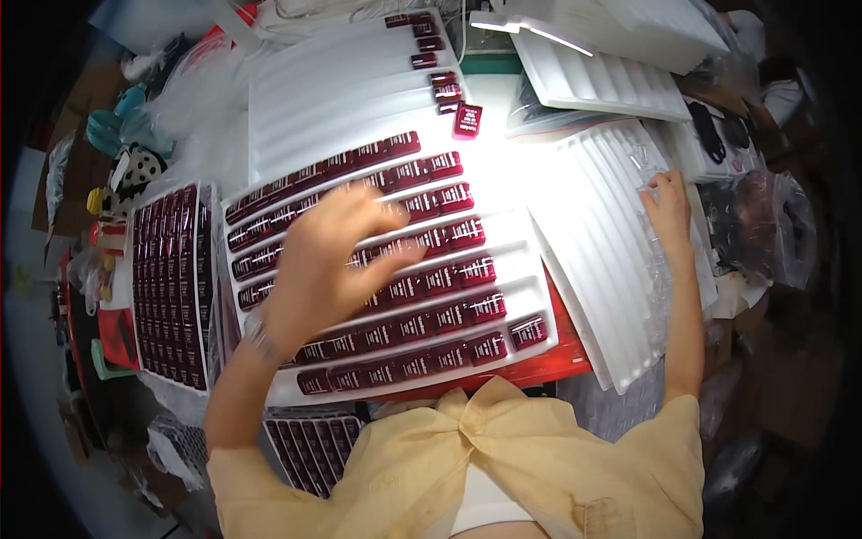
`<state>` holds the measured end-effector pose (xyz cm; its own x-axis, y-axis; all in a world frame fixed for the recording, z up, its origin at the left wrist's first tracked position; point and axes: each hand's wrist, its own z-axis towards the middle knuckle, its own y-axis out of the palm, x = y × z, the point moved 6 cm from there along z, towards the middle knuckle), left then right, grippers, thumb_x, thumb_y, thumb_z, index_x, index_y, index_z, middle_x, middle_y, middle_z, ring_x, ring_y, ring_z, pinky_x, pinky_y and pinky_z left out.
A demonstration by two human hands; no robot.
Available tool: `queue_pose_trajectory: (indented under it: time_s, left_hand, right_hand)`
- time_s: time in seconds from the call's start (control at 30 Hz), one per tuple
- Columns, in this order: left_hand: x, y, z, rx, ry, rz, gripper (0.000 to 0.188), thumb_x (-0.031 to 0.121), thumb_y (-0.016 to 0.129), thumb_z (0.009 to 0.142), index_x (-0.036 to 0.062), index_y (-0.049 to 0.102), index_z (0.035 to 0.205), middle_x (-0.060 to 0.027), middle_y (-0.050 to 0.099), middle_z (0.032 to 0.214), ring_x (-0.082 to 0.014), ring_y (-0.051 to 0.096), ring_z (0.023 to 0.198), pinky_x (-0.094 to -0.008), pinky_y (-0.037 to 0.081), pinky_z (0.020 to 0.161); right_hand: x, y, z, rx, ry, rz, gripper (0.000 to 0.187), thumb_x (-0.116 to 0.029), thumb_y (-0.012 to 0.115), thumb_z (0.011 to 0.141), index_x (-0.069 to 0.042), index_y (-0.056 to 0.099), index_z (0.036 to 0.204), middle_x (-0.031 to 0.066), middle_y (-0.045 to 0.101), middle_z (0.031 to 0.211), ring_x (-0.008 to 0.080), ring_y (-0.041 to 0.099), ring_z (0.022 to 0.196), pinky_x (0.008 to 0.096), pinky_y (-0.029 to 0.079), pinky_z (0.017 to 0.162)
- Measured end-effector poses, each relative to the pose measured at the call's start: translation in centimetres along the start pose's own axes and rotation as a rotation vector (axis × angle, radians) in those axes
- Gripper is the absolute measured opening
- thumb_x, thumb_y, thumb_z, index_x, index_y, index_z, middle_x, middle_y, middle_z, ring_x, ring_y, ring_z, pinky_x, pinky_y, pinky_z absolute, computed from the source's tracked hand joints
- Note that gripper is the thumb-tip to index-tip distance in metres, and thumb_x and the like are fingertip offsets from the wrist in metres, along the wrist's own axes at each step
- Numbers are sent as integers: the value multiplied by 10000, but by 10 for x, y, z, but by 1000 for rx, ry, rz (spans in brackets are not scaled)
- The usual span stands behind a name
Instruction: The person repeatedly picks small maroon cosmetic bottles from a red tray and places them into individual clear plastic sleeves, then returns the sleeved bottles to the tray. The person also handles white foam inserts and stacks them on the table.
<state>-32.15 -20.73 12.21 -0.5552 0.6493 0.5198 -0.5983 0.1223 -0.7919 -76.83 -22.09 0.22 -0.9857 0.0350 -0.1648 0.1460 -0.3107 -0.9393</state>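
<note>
My left hand (337, 256) is blurred by motion above a white ridged tray (525, 238) filled with rows of small dark-red glossy boxes or bottles (417, 328). Its thumb and forefinger are apart, with nothing visible between them, and the hand hides part of the middle rows. On the right, my right hand (669, 207) rests at the edge of another white ridged tray (602, 242), its fingers curled together among small clear plastic pieces (641, 160). Whatever is between those fingertips is too small to make out. A single dark-red piece (528, 332) ends the nearest row.
Behind lies a white tray (332, 99) with several red pieces along its right edge; one red piece (467, 120) sits beside it. A full tray (171, 287) stands at left, another (314, 449) lower down. White trays (602, 76) and a lamp (530, 31) are at back right.
</note>
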Motion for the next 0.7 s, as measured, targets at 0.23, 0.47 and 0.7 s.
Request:
queue_pose_trajectory:
  time_s: [0.23, 0.47, 0.7]
  left_hand:
    - [-70, 98, 121, 23, -279, 278, 405, 316, 710, 833, 8, 536, 1029, -119, 639, 930, -240, 635, 816, -331, 519, 740]
    - [-33, 111, 90, -41, -470, -1536, 325, 51, 671, 859, 22, 460, 1105, -120, 616, 991, -228, 659, 942, -324, 563, 831]
    - [-11, 113, 86, -139, -441, -1711, 396, 138, 681, 880, 2, 463, 1181, -136, 624, 1060, -211, 660, 928, -309, 554, 833]
  right_hand:
    - [-8, 15, 12, 20, 10, 153, 319, -26, 749, 705, -16, 551, 954, 153, 560, 936, 363, 559, 898, 421, 449, 785]
    - [-148, -41, 16, -20, 49, 1485, 350, -11, 623, 887, -6, 508, 1217, 77, 621, 944, 117, 644, 762, 268, 549, 725]
    - [-214, -48, 29, 385, -168, 1194, 295, -145, 747, 816, -49, 671, 1085, 93, 694, 881, 137, 619, 806, 277, 462, 741]
